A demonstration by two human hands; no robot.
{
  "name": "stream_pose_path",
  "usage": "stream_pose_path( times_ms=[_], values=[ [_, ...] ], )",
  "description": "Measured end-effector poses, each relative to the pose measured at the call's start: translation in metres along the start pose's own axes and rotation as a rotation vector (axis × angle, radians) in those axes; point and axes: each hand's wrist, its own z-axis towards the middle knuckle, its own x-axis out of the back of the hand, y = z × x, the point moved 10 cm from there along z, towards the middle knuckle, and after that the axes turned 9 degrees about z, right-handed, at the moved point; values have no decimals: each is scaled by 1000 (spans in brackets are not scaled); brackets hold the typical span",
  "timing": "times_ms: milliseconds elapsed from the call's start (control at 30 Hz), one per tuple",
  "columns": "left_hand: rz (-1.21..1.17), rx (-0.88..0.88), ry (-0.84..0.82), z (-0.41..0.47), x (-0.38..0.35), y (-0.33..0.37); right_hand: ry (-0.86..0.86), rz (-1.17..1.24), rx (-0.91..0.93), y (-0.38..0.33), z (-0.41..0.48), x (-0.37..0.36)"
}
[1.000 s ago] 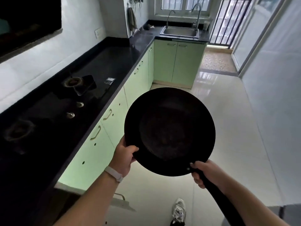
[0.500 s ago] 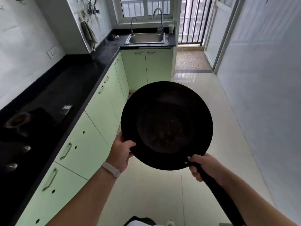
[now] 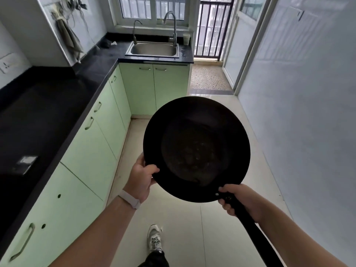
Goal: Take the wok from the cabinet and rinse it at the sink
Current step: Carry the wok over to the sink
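Observation:
A round black wok hangs in front of me over the pale floor, its hollow facing up. My left hand grips its near-left rim, thumb over the edge. My right hand is closed around the long black handle where it joins the wok. The steel sink sits in the black counter at the far end, below the window, with a tall tap at its right and a smaller tap at its left. The sink basin looks empty.
A black countertop over green cabinets runs along my left and turns across the far end. A white wall closes the right side. A white cup stands right of the sink. A barred door lies beyond.
I have walked down the kitchen toward the sink, which now looks larger and nearer. The stove burners have slipped out of view. Both hands keep the same hold on the wok.

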Motion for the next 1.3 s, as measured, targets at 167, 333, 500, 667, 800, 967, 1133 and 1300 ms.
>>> stream_pose_path(
  times_ms=[167,333,500,667,800,967,1133,1300],
  values=[
    [-14,24,3,98,41,35,26,-21,10,-73,72,-49],
    [-75,66,13,185,69,63,47,9,82,-140,127,-87],
    [-74,50,-21,250,66,99,49,49,113,-192,159,-101],
    [-49,63,-17,312,53,116,30,66,112,-238,202,-102],
    [-29,87,15,362,44,116,9,66,54,-269,251,-92],
    [-9,102,120,440,40,124,-71,6,12,-337,325,-90],
    [5,128,214,520,15,151,-126,-44,-62,-426,386,-80],
    [13,102,263,590,-19,185,-152,-95,-54,-521,431,-66]
  ],
)
